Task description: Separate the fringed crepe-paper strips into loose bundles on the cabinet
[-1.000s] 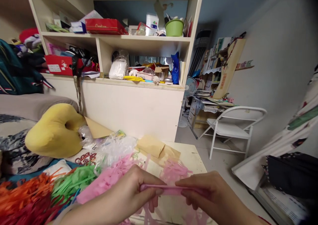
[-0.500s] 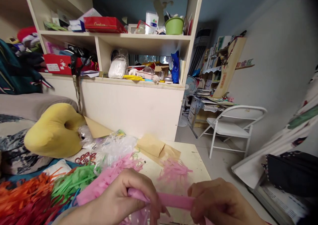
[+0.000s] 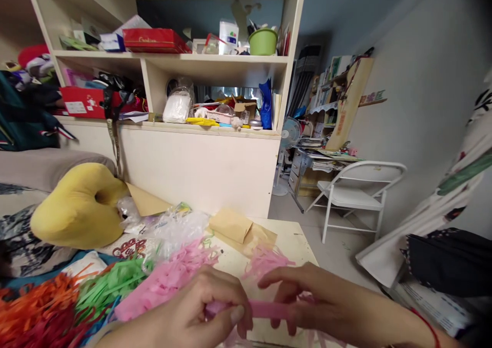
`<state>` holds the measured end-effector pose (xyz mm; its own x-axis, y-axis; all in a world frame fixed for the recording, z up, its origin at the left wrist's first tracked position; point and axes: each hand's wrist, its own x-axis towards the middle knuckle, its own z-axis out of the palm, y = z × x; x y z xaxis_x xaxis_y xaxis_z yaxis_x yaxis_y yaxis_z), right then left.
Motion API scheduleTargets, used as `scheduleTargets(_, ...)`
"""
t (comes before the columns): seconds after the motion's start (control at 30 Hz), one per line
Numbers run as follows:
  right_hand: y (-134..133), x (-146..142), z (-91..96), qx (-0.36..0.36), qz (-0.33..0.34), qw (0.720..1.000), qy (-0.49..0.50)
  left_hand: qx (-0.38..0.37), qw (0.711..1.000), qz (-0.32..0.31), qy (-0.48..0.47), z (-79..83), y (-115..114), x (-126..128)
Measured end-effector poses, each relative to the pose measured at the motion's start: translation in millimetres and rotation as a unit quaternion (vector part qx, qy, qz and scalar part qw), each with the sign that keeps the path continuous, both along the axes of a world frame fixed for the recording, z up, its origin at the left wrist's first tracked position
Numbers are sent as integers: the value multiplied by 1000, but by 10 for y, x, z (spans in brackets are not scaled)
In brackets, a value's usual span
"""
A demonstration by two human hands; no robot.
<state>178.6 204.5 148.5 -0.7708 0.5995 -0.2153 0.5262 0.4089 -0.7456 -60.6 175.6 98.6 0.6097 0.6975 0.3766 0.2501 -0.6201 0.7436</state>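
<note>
My left hand (image 3: 219,307) is closed round one end of a pink tissue paper strip (image 3: 265,309), its thumb pressed over the fingers. The strip stretches level to my right hand (image 3: 303,299), whose thumb and lower fingers close on the other end while the index finger reaches out above it. Thin pink strands dangle below both hands. Just beyond them, a loose bunch of pink paper strips (image 3: 267,261) lies on the pale tabletop (image 3: 295,240). Left of my hands lies a larger piece of fringed pink paper (image 3: 165,281).
Green paper shreds (image 3: 115,281) and orange paper shreds (image 3: 42,291) are heaped at the left. A folded brown paper sheet (image 3: 234,227) and clear plastic wrapping (image 3: 177,230) lie farther back. Beyond are a yellow pillow (image 3: 77,204), a shelf unit (image 3: 200,168) and a white folding chair (image 3: 353,197).
My right hand has loosened from a tight fist, raising its index finger, and shifted slightly left along the strip. My left thumb now shows over its fingers. The view has turned slightly right.
</note>
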Motion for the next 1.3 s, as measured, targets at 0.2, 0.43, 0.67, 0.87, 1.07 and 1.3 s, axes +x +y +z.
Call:
scheduleTargets(0.2,49,-215,-203,28,-6,1000,-13,-45,997,24,63,15,-10,-25)
scheduleTargets(0.43,-15,-274,-280,217,-17,976,-29,-76,985,111,110,-20,18,65)
scheduleTargets(0.67,-53,-135,-352,139,-58,989,14,-148,978,144,42,-79,40,80)
scheduleTargets(0.87,-55,-116,-496,47,-85,978,183,-146,981,124,15,-34,-17,49)
scheduleTargets(1.07,-90,-105,-486,-93,-131,968,192,-135,984,117,-3,-23,-80,51)
scheduleTargets(1.3,-130,46,-480,4,-75,964,255,-14,983,55,-175,2,-94,35)
